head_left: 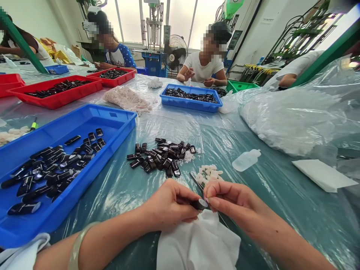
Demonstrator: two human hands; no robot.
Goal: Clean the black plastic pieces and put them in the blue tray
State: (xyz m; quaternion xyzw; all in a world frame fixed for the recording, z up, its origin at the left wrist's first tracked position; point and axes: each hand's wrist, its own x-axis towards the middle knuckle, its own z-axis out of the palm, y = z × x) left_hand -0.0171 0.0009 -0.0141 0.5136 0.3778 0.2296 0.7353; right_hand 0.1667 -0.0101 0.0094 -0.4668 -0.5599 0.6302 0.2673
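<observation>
My left hand (174, 206) is closed round a small glossy black piece (199, 204) with a pale oval end. Against that end, the thumb and forefinger of my right hand (233, 200) are pinched together; whatever they hold is too small to make out. A white cloth (199, 243) hangs below the black piece, touching my left fingers. Thin metal tweezers (196, 182) show beside my right fingertips, partly hidden by the hand; I cannot tell whether they are gripped. Just beyond lie small off-white pieces (209, 173) and a heap of black pieces (163, 155).
At left stands a blue tray (112, 144) holding more black pieces. A translucent bottle (246, 160) and a folded white sheet (323, 174) lie at right, before a large plastic bag (292, 116). Farther back are another blue tray (191, 105), red trays (56, 103) and several co-workers.
</observation>
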